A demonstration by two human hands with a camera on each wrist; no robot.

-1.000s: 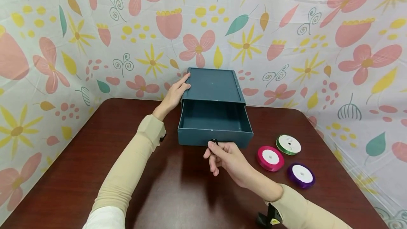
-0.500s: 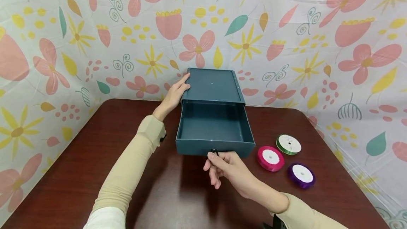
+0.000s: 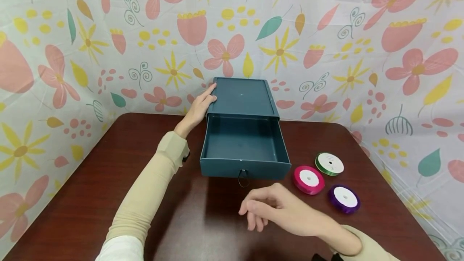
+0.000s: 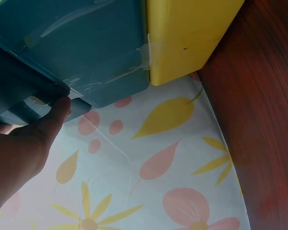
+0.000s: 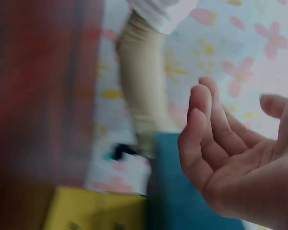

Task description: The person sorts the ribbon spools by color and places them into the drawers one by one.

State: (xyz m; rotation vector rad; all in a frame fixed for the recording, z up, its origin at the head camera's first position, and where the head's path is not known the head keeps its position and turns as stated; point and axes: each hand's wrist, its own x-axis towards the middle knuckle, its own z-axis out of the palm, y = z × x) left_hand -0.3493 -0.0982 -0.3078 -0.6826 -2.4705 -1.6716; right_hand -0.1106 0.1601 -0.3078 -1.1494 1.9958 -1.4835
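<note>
A dark teal drawer box (image 3: 241, 96) stands at the back of the table. Its drawer (image 3: 227, 167) is pulled out toward me, with nothing inside. A thin dark loop (image 3: 243, 178) hangs from the drawer's front. My left hand (image 3: 197, 110) rests on the box's upper left edge, fingers extended; the left wrist view shows its thumb (image 4: 60, 115) against a teal edge. In front of the drawer, my right hand (image 3: 277, 209) is in the air, apart from the loop. Its fingers are loosely bent and hold nothing, as the right wrist view shows on the palm side (image 5: 240, 167).
To the right lie a pink ribbon spool (image 3: 309, 179), a green-edged one (image 3: 329, 164) and a purple one (image 3: 344, 199). Below the teal part is a yellow section (image 4: 182, 43). A flowered cloth (image 3: 145, 31) hangs behind the brown table (image 3: 145, 140).
The drawer has slid farther out toward me. My right hand has let go of the loop and moved back toward the lower right. My left hand stays at the box's edge.
</note>
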